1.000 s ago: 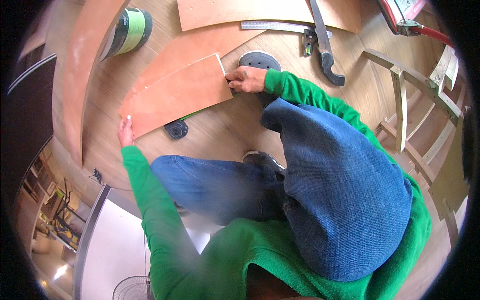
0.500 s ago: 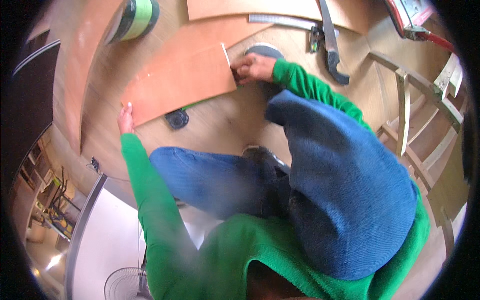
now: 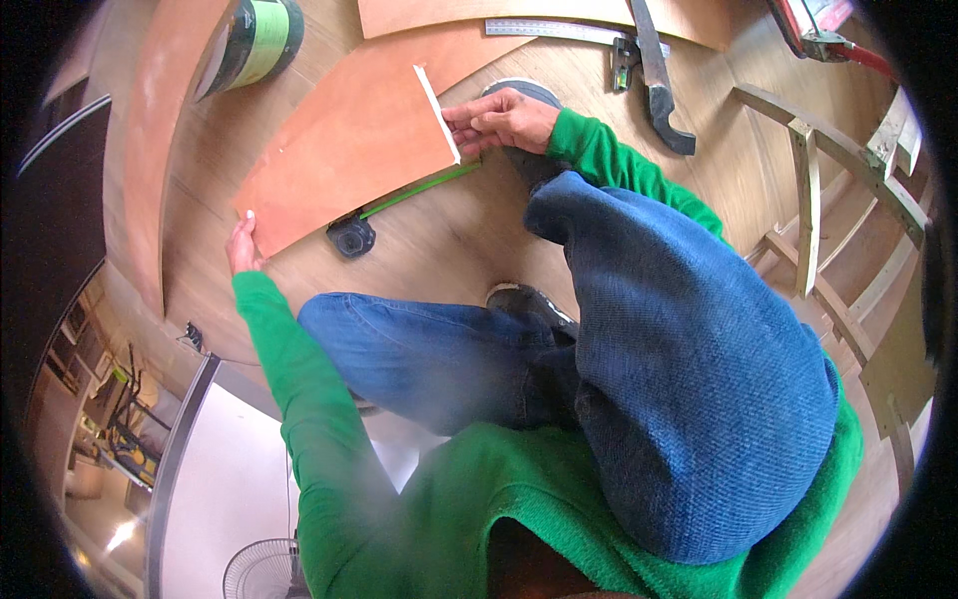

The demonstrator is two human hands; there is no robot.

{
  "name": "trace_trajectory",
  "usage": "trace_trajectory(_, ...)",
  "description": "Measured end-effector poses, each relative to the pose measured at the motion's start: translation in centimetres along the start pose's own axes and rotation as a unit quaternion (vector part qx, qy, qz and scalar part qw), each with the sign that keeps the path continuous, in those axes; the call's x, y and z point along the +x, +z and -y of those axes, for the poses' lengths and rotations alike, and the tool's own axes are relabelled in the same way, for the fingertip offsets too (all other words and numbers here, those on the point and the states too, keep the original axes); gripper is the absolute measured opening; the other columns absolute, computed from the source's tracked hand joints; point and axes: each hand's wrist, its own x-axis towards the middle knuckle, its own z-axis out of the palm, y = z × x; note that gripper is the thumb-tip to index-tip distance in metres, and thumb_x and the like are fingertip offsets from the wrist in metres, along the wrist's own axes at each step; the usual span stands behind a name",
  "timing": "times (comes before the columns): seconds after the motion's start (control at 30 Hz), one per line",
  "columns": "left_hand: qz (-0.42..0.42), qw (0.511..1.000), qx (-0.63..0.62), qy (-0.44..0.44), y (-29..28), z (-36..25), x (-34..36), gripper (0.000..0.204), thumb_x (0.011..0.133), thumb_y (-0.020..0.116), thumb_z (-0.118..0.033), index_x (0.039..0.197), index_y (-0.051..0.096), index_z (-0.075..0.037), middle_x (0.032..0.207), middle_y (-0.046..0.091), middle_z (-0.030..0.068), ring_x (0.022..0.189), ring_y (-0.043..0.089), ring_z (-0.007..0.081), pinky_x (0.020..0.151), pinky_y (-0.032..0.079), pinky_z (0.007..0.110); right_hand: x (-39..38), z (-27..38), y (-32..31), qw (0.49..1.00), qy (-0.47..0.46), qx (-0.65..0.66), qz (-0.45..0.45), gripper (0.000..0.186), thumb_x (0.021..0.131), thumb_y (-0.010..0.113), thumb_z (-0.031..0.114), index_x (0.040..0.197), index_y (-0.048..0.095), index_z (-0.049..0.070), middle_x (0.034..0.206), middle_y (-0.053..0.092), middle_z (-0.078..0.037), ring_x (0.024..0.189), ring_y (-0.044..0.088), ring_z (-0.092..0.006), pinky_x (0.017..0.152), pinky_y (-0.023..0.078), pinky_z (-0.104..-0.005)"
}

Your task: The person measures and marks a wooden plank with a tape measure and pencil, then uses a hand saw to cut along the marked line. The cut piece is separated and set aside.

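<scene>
A thin orange-brown plywood panel with a white strip along its right edge lies in front of me. My left hand grips the panel's near left corner, thumb on top. At the opposite end, my right hand has its fingers loosely stretched out against the white-edged side. Just below the panel's near edge sits a black tape measure. Its green blade runs out to the right along that edge, partly covered by the panel.
Beyond the panel lie more plywood sheets, a combination square and a dark-handled handsaw. A green-labelled bucket stands far left. At right is a wooden slatted frame. A fan shows at lower left.
My right hand's fingers have loosened from a curl and straightened, baring more of the white strip. The panel has shifted slightly left, and more of the green blade shows.
</scene>
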Motion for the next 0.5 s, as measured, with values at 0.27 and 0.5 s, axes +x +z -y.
trace_trajectory(0.27, -0.035, 0.998, 0.043, 0.022, 1.1, 0.4, -1.4, 0.062, 0.104, 0.079, -0.041, 0.152, 0.063, -0.005, 0.154, 0.066, 0.0132, 0.135, 0.066, 0.0309, 0.116, 0.046, 0.061, 2.3, -0.5, -0.2, 0.859, -0.010, -0.511, 0.028, 0.037, 0.108, 0.066, 0.033, 0.119, 0.075, -0.001, 0.090, 0.071, -0.027, 0.080, 0.065, -0.0185, 0.074, 0.056, -0.0440)
trace_trajectory(0.5, 0.039, 0.987, -0.032, 0.155, 0.7, 2.1, 0.0, 0.072, 0.110, 0.067, -0.048, 0.154, 0.059, 0.008, 0.158, 0.062, 0.0187, 0.145, 0.058, 0.0262, 0.122, 0.043, 0.042, 1.9, 0.7, 2.3, 0.964, 0.026, -0.205, -0.167, 0.033, 0.104, 0.081, 0.028, 0.111, 0.079, -0.004, 0.089, 0.080, -0.012, 0.080, 0.076, -0.0185, 0.076, 0.065, -0.0362)
